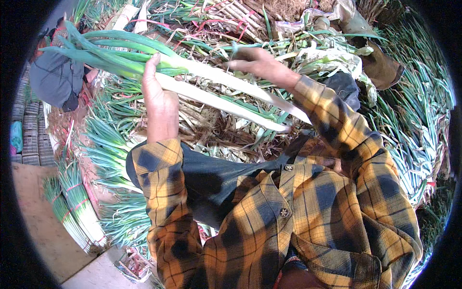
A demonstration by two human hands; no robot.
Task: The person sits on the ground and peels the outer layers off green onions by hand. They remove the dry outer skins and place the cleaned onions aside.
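My left hand (pixel 158 95) is closed around several green onions (pixel 220 77) at the point where their white stalks meet the green leaves. The leaves reach to the upper left and the white stalks slant down to the right, over my lap. My right hand (pixel 258 63) is raised above the white stalks, its fingers bent and slightly blurred; a thin pale strip shows at its fingertips, and whether the fingers pinch it is unclear. Peeled leaves and husks (pixel 325 59) lie in a heap beyond my right hand.
Tied bundles of green onions (pixel 77 202) lie at the lower left, near more loose ones (pixel 108 148). A large pile of onions (pixel 415 108) fills the right side. Stalks with red ties (pixel 234 18) lie at the top. Another person (pixel 57 77) is at the upper left.
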